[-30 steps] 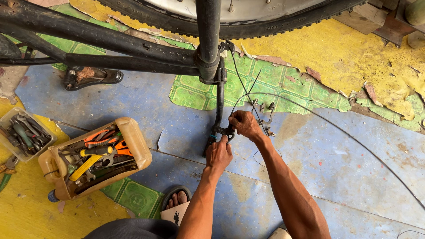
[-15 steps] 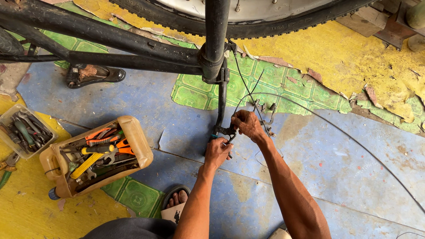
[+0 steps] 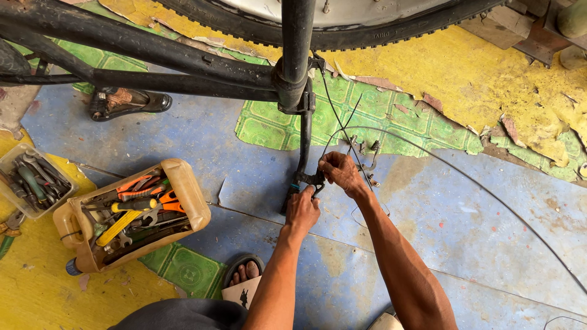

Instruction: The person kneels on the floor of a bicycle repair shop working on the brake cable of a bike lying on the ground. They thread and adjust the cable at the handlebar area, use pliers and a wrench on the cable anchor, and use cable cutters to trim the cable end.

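Note:
A black bicycle frame (image 3: 153, 46) crosses the top of the head view, with a black crank arm (image 3: 304, 134) hanging down from it. My left hand (image 3: 302, 211) grips the lower end of the crank arm, near the pedal end. My right hand (image 3: 340, 171) is just above it, fingers pinched on a small dark tool or part (image 3: 315, 179) at the same spot. A thin brake cable (image 3: 465, 177) loops from beside my right hand out to the right across the floor. A black tyre (image 3: 342, 30) arcs along the top.
A cut-open yellow jug (image 3: 186, 189) holding pliers and screwdrivers lies at left. A clear tray (image 3: 9, 195) of tools sits at far left. A sandalled foot (image 3: 122, 101) of another person stands behind the frame. My own sandalled foot (image 3: 244, 272) is at the bottom. Small metal parts (image 3: 367, 150) lie by the cable.
Both hands have stayed at the crank's lower end, with only slight shifts of the fingers. The view has drifted a little.

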{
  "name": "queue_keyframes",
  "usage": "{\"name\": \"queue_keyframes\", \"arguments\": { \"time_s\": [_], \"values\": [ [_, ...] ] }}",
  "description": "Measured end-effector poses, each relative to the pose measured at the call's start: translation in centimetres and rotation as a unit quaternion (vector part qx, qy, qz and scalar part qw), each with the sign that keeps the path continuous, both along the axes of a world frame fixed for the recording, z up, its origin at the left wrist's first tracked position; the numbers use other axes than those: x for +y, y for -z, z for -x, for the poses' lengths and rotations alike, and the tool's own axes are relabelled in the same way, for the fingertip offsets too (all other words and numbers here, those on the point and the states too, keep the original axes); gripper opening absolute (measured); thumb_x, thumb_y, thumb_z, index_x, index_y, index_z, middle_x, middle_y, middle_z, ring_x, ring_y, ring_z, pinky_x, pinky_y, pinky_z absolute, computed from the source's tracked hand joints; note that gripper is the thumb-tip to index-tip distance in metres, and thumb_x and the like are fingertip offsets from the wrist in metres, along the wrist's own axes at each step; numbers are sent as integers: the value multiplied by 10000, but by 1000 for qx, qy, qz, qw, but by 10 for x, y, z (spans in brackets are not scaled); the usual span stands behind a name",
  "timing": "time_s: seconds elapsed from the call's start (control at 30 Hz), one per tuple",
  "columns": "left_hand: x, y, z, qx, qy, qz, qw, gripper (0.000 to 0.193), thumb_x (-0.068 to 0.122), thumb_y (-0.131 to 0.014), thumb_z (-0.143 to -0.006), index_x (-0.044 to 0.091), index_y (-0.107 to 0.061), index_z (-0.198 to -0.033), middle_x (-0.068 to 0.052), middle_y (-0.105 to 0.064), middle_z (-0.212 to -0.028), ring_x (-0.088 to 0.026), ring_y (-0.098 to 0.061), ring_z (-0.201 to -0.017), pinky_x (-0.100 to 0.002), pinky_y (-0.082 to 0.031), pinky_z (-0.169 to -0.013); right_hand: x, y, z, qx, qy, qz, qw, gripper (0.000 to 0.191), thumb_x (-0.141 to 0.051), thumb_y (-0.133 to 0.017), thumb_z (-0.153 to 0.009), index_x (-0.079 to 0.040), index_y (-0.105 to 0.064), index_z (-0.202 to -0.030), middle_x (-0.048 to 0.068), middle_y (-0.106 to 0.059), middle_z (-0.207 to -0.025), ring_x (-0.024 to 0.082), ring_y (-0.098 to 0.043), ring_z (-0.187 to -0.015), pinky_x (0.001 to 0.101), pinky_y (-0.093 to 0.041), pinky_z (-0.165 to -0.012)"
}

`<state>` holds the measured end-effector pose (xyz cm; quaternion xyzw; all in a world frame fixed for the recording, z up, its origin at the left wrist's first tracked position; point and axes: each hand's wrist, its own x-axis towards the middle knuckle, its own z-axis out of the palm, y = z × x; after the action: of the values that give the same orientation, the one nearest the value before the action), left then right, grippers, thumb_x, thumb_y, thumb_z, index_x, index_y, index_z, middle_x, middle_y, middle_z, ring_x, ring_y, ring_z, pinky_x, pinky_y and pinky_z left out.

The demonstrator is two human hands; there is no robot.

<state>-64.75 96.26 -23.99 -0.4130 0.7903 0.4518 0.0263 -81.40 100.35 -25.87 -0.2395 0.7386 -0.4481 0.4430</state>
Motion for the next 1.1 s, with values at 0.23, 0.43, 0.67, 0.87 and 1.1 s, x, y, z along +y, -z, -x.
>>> {"name": "queue_keyframes", "arguments": {
  "time_s": [0.23,0.43,0.67,0.87,1.1],
  "values": [
    [0,-6,-6,21,13,2,1000,261,110,-650,-951,5,-617,-1188,-269,-720,-1020,-438,-698,-980,-513,-551,-868,-7,8,-5,36,50,-57,996,165,-171,-663,-951,-11,-684,-918,72,-684,-686,131,-559,-538,302,-476,-498],
    [1,-9,-7,39,6,6,999,275,97,-646,-950,1,-598,-1203,-282,-716,-1004,-461,-684,-985,-524,-542,-869,-10,25,1,231,26,-55,971,166,-146,-757,-894,17,-738,-916,111,-751,-796,134,-667,-665,291,-542,-617],
    [5,-8,-3,21,3,-14,1000,269,94,-594,-987,-16,-570,-1232,-277,-720,-947,-417,-721,-927,-473,-579,-829,-18,34,3,81,90,-75,990,158,-148,-729,-907,3,-736,-951,76,-755,-800,124,-669,-639,288,-554,-582],
    [5,-5,-2,46,10,30,998,257,93,-622,-974,-36,-579,-1192,-273,-725,-936,-430,-708,-931,-494,-562,-834,-25,33,4,70,89,-102,988,176,-160,-726,-935,16,-726,-938,95,-709,-748,133,-597,-566,296,-508,-481],
    [5,-6,-1,61,7,34,998,266,85,-635,-964,-45,-574,-1188,-287,-716,-926,-431,-716,-904,-492,-569,-807,-25,34,5,49,106,-102,988,145,-167,-715,-939,-23,-708,-958,86,-728,-813,142,-630,-624,291,-547,-530]
  ]
}}
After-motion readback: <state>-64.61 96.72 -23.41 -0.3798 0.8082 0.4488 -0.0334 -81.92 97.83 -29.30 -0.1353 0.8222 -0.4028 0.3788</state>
